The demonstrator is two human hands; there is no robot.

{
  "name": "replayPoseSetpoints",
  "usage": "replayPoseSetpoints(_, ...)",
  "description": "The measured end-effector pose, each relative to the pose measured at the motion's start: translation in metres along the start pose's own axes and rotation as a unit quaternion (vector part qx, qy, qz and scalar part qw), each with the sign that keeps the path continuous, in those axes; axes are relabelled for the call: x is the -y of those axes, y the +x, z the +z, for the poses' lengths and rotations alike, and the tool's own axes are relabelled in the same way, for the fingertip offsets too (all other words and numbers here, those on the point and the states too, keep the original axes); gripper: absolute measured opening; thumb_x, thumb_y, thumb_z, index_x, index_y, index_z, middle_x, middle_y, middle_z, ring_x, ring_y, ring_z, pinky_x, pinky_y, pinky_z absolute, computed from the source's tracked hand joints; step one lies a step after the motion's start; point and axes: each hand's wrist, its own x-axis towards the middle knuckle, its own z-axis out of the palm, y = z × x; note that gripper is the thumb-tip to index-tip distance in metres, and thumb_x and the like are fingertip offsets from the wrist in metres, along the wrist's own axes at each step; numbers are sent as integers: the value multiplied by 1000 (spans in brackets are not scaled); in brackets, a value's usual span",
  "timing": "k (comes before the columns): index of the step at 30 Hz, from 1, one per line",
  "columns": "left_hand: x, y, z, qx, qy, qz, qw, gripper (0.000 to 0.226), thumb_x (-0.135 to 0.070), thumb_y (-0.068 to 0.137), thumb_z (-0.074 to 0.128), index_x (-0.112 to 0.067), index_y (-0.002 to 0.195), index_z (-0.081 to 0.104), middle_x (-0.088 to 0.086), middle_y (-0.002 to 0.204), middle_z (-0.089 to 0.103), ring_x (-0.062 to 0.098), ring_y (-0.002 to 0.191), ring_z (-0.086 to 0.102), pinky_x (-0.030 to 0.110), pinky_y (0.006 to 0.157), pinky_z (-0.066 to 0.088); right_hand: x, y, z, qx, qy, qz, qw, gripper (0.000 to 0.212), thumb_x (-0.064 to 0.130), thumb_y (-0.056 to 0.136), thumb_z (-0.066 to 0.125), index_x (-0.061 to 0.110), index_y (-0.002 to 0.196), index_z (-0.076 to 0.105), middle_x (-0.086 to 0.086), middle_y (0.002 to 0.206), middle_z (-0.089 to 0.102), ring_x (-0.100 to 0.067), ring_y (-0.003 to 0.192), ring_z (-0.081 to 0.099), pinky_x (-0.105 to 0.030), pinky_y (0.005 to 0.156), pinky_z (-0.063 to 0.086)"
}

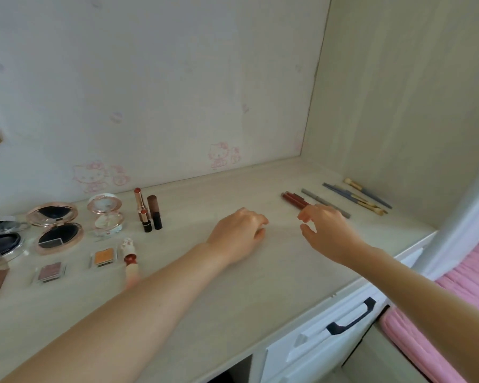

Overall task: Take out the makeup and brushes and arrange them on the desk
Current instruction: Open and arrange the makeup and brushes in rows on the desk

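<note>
On the worktop (233, 286) the left hand (237, 233) rests with its grip loosely curled, holding nothing. Right hand (325, 230) hovers, grip wide, by the red pencils (293, 200); brushes (357, 196) lie beyond, compacts (56, 228) and lipsticks (147, 211) far left

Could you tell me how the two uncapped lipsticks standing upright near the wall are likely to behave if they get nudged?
The two tall, slim uncapped lipsticks stand upright on narrow bases, so a light nudge would probably tip them. Being round tubes, they would likely roll on the smooth pale wooden desk. Their exposed red tips may smear or dent on contact.
</note>
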Motion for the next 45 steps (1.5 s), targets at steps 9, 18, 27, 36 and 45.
replayPoseSetpoints(9,-22,86,40,42,34,63,996,49,-18,98,40,-15,146,32,2,154,29,18,142,21,33,113,27,-50,16,10,-50,-64,34,996,28,28,96,48,18,121,53,0,113,53,-19,104,47,-30,80,48)
replayPoseSetpoints(18,-19,96,45,35,56,110,992,43,-19,98,41,-15,140,42,6,142,42,23,131,36,36,106,35,-54,21,24,-78,-118,2,990,22,32,95,50,16,107,60,0,103,54,-18,96,41,-25,76,39)
replayPoseSetpoints(27,-15,78,28,-2,72,110,991,20,-19,97,45,-8,107,58,6,117,47,24,108,44,42,82,47,-40,18,26,-40,-100,-4,994,28,37,97,47,17,111,60,0,108,55,-19,104,44,-28,83,43)
replayPoseSetpoints(36,5,26,-15,-14,24,101,995,10,-20,97,49,-12,102,54,2,102,58,18,104,48,39,81,45,8,5,11,-54,8,-29,998,22,34,95,53,17,104,64,5,102,53,-16,98,48,-34,83,48)
replayPoseSetpoints(45,48,-80,-74,-88,-6,54,995,12,-20,96,53,-13,104,59,-3,98,60,15,94,54,32,81,44,107,-10,2,2,177,-48,983,9,30,93,57,28,91,65,12,76,65,-5,73,58,-15,55,40)
